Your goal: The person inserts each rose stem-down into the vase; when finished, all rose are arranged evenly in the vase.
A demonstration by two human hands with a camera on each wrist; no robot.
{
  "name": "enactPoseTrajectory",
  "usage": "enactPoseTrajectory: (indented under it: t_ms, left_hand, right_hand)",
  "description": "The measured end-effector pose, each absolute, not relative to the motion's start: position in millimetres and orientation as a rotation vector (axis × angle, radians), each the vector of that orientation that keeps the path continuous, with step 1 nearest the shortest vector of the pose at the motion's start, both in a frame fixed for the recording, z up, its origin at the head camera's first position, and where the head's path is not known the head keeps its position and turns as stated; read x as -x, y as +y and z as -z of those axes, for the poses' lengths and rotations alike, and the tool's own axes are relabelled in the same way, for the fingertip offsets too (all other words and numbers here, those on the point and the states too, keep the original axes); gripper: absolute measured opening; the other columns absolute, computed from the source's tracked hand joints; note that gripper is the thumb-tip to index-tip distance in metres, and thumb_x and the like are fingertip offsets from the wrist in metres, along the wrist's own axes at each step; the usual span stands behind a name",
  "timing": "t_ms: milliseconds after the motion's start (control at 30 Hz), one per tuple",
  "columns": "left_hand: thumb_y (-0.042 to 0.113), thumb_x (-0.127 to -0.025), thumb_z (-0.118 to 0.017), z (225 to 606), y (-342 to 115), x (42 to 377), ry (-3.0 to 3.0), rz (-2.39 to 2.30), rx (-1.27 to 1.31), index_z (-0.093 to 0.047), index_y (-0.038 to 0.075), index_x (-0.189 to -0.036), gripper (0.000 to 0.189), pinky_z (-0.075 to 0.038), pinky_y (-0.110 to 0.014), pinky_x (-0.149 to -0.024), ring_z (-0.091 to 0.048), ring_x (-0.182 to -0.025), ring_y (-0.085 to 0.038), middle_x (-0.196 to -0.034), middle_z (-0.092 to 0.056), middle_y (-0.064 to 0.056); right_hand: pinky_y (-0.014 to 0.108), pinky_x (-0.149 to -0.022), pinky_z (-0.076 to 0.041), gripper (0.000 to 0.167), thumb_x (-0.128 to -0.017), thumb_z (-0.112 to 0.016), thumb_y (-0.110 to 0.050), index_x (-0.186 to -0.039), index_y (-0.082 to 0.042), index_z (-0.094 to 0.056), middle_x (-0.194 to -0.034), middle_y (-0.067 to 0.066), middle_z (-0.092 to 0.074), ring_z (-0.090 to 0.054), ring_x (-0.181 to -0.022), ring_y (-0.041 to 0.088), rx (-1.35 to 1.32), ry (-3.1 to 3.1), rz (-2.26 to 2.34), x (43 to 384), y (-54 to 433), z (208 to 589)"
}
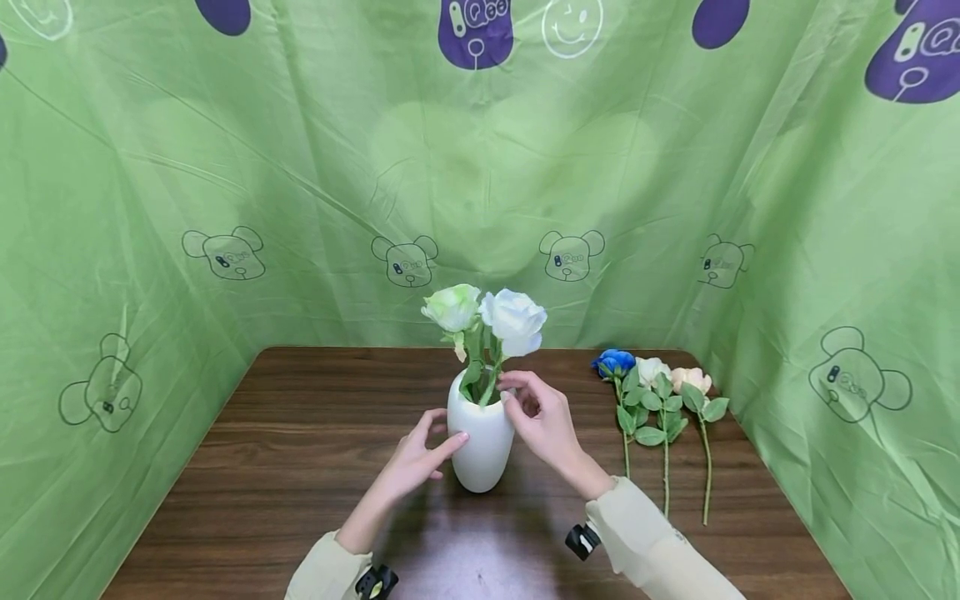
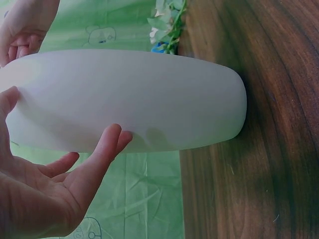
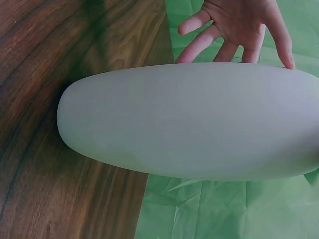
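A smooth ovoid vase [image 1: 483,446] of ruffled roses [image 1: 513,321] stands midway between the side edges of the woodgrain tabletop [image 1: 300,442]; left hand [image 1: 414,454] touches it, fingers spread; right hand [image 1: 542,419] at the rim, grip unclear.

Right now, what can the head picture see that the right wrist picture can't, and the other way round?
Only the head view: a greenish bloom and a white bloom above the vase, a blue flower and two paler flowers on the table.
Only the right wrist view: the palm of the left hand.
Both: vase, left hand, table and green cloth.
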State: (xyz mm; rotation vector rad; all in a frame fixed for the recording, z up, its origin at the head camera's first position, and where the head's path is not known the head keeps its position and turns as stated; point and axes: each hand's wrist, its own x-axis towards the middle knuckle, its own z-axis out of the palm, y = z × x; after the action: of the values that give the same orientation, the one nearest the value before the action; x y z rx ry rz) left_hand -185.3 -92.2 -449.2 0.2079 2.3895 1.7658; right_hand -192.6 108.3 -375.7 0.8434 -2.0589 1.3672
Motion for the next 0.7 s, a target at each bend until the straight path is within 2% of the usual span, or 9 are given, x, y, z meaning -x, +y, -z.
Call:
enactPoseTrajectory:
  t_ms: [200, 433, 700]
  left_hand:
    - [0.043, -0.082, -0.059, 447.5, -91.8, 184.1, 2.393, -1.762, -0.198, -0.037, 0.013, -0.126, 0.058, -0.052, -0.037, -0.056, -0.059, -0.089, -0.028, -0.122, -0.045, -0.02]
    - [0.043, -0.082, -0.059, 447.2, -92.1, 183.9, 2.4, -1.762, -0.202, -0.037, 0.014, -0.126, 0.058, -0.052, -0.038, -0.056, -0.059, -0.088, -0.026, -0.122, -0.045, -0.02]
    - [0.043, -0.081, -0.059, 448.1, -92.1, 184.2, 2.399, -1.761, -0.201, -0.037, 0.014, -0.126, 0.059, -0.052, -0.038, -0.056, -0.059, -0.088, -0.026, -0.122, -0.045, -0.02]
  right_hand:
    - [0.025, -0.04, -0.037, 0.019, -0.078, -0.057, 0.011, -0.094, 0.002, -0.06, -0.078, 0.012, -0.062, -0.046, -0.05, 0.015, -0.788, -2.045, -1.404, 194.1, 112.1, 377.8]
    - [0.024, -0.04, -0.036, 0.015, -0.081, -0.057, 0.007, -0.095, 0.002, -0.06, -0.084, 0.012, -0.063, -0.047, -0.05, 0.016, -0.647, -2.047, -1.475, 199.6, 128.3, 388.2]
    - [0.023, -0.044, -0.042, 0.016, -0.081, -0.057, 0.008, -0.093, -0.002, -0.061, -0.084, 0.01, -0.063, -0.051, -0.052, 0.023, -0.507, -2.125, -1.471, 204.8, 152.8, 409.6]
